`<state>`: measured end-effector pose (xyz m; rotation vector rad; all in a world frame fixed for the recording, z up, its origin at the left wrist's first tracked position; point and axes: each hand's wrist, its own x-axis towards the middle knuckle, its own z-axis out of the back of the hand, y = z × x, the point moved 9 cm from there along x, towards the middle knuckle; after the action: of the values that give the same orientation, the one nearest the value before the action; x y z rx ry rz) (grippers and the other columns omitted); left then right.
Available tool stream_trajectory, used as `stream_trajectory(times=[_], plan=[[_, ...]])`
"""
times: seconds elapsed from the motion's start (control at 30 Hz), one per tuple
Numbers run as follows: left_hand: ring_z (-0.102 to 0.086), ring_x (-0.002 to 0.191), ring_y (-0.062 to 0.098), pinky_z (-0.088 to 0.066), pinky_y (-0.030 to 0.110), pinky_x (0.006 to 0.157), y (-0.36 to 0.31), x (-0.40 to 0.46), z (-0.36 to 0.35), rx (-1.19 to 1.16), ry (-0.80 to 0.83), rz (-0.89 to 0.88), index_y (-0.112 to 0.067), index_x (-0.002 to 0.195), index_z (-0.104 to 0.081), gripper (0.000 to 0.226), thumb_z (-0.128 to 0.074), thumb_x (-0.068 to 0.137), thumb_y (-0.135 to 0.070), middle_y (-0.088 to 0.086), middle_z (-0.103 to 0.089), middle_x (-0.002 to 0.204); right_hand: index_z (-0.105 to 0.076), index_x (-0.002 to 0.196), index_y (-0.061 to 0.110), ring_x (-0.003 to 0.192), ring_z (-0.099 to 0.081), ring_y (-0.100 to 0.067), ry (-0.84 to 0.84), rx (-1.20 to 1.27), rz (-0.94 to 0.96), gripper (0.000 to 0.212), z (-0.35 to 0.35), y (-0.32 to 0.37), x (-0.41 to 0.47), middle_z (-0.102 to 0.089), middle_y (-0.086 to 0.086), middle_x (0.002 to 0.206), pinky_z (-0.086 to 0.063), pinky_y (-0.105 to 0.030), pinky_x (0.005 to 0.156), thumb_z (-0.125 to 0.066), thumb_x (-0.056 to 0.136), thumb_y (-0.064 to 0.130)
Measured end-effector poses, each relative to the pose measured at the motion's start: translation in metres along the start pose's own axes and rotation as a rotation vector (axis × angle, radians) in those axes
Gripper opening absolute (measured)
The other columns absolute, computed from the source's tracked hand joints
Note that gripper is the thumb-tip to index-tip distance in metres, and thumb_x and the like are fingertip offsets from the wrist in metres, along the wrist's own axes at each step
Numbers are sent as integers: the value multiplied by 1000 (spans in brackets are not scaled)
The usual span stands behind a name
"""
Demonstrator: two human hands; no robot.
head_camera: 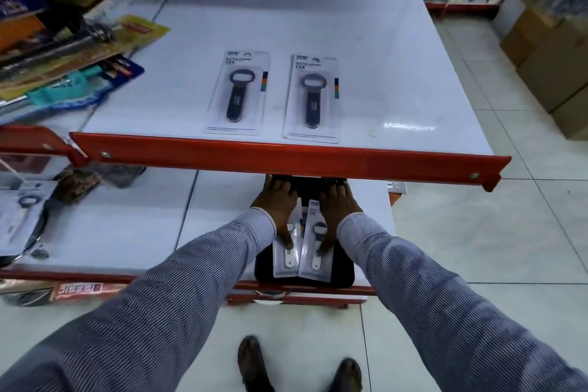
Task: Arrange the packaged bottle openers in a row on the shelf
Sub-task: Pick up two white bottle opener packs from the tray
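Two packaged bottle openers lie flat side by side on the white upper shelf (397,79): one on the left (237,94), one on the right (313,98), both with dark handles. Below, on the lower shelf, a dark basket (343,270) holds more packs. My left hand (276,210) grips a white pack with a pale opener (288,256), thumb on its front. My right hand (337,210) grips a second such pack (315,253) beside it. The fingertips of both hands are hidden under the upper shelf's red front rail (286,157).
Packaged kitchen tools are heaped on the upper shelf's left side (73,64). More packaged goods lie at the left of the lower shelf (28,210). Cardboard boxes (553,51) stand on the tiled floor at the right. My shoes (254,366) show below.
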<state>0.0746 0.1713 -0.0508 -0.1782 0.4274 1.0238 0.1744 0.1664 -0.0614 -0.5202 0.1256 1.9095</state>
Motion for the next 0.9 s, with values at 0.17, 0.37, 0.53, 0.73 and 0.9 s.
stream_trajectory(times=[0.17,0.37,0.53,0.73,0.9], plan=[[-57,115,34,-52,41,96,8,-51,27,-514,-220,72,-20,130,-52,69,-84,69,-21,14,-54,129,-63,107,24,109,-58,-31,-104,581,-73,50,34,-20,-35,-60,-10,118,-52,-37,91,-81,61,26],[-68,86,13,-60,29,82,-4,-144,69,-732,-418,64,-36,100,-55,34,-66,86,-7,-4,-73,98,-73,88,27,80,-66,-13,-399,832,-23,23,108,-11,-144,-75,4,88,-55,-27,77,-72,78,6],[-65,76,-6,-46,3,65,13,-227,181,-869,-803,54,-31,99,-60,29,-75,83,-12,-21,-72,87,-71,95,28,81,-70,-4,-805,869,1,25,205,-36,-224,-75,14,91,-60,-24,74,-79,78,12],[-69,62,9,-55,29,57,27,-245,279,-1139,-1047,-85,-32,102,-50,31,-71,86,-15,-3,-79,80,-74,92,23,75,-67,-3,-1029,1126,119,21,291,-83,-252,-73,16,86,-55,-13,62,-74,81,6],[-64,57,-4,-47,10,50,41,-186,339,-1234,-1120,-142,-18,102,-52,29,-69,86,-1,2,-73,82,-73,87,41,91,-71,-25,-1033,1325,114,28,324,-154,-202,-75,-4,99,-58,-38,74,-71,86,13]])
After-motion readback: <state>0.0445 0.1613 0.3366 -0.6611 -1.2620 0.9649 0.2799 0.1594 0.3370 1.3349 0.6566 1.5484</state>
